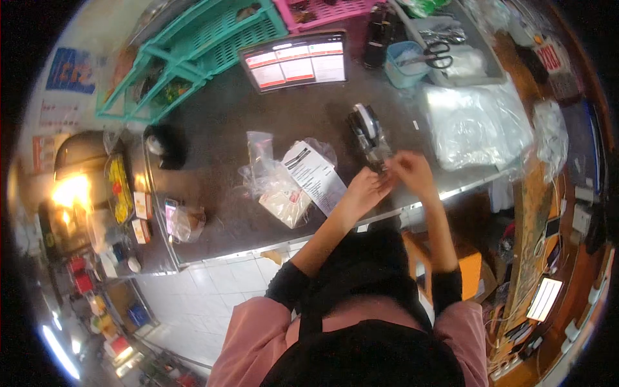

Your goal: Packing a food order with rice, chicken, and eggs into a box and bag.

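My left hand (370, 186) and my right hand (412, 169) meet near the front edge of the dark table. Their fingertips are close together at the near end of a dark, shiny bundle (379, 147). Blur and the fingers hide whether either hand grips it. Just beyond lies a black and silver object (366, 121), its exact kind unclear. Left of my left hand, a printed paper slip (314, 176) rests partly over a clear plastic bag (261, 150). A cream-coloured packet with a red mark (288, 203) lies beside the slip.
A lit tablet (297, 63) stands at the back near green plastic baskets (193, 63). Scissors (437, 55) sit in a blue container (405, 65). Stacked clear plastic bags (474, 128) cover the table's right end. A phone (170, 217) lies left; an orange stool (469, 275) stands below.
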Tool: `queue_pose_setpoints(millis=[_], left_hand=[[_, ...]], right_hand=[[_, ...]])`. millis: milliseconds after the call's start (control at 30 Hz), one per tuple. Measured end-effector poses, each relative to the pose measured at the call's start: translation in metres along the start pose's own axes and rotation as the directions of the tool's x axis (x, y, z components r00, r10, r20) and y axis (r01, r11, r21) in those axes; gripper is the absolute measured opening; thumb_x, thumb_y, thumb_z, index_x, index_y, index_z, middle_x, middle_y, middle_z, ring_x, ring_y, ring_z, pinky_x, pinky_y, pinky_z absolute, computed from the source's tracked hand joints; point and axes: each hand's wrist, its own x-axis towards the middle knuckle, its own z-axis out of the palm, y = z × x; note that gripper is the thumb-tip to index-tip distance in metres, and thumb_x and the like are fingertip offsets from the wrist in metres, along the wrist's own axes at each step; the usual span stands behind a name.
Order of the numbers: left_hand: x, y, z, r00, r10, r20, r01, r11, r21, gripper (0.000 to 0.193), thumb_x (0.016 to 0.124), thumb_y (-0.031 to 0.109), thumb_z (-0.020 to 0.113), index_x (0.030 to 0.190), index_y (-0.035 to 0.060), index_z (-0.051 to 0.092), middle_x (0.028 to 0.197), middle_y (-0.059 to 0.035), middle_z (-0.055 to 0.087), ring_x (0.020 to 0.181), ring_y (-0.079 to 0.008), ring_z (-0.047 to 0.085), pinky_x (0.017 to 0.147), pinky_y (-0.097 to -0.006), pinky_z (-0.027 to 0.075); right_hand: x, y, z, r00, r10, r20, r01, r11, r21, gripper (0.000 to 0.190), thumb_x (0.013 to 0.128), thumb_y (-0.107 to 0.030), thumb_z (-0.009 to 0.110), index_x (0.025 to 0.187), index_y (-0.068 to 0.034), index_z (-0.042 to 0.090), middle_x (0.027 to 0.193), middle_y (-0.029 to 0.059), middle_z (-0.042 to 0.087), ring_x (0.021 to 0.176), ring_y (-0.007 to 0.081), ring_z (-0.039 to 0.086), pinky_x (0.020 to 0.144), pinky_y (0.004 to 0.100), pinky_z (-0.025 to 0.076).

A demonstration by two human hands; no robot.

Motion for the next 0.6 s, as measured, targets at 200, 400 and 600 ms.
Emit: queue_pose_setpoints(millis=[200,400,600], left_hand=[[-0.006,-0.014,0.018,0.921,0.295,-0.256,-0.115,0.831,0.545,0.018,0.075,0.003,0.056,0.091,-0.0063,0.052,0.102,-0.0161,0.052,0.097,-0.0209,0.05,0.088,-0.028,0.04],[-0.014,-0.014,0.0,0.806,0.571,-0.159,-0.094,0.388,0.917,0.023,0.074,0.01,0.061,0.091,-0.004,0.054,0.085,-0.0099,0.059,0.08,-0.0145,0.056,0.074,-0.0239,0.044],[-0.062,0.054,0.086,0.663,0.693,0.283,-0.165,-0.234,0.958,0.009,0.075,0.011,0.059,0.079,0.003,0.058,0.073,-0.002,0.059,0.07,-0.0067,0.053,0.061,-0.0206,0.042]], right_hand=[[-0.123,0.024,0.022,0.982,0.058,-0.179,-0.084,0.987,-0.14,0.017,0.077,-0.014,0.057,0.07,0.0,0.054,0.058,0.0075,0.057,0.053,0.0122,0.054,0.049,0.024,0.039],[-0.115,0.055,0.055,0.991,-0.056,-0.122,0.015,0.95,-0.311,0.011,0.076,-0.011,0.056,0.075,0.0,0.054,0.065,0.0113,0.058,0.061,0.0198,0.058,0.055,0.029,0.044],[-0.079,0.016,0.112,1.0,-0.001,-0.022,0.007,0.959,0.283,0.014,0.079,-0.004,0.052,0.092,0.0,0.05,0.069,0.0051,0.058,0.069,0.0095,0.055,0.062,0.0219,0.043]])
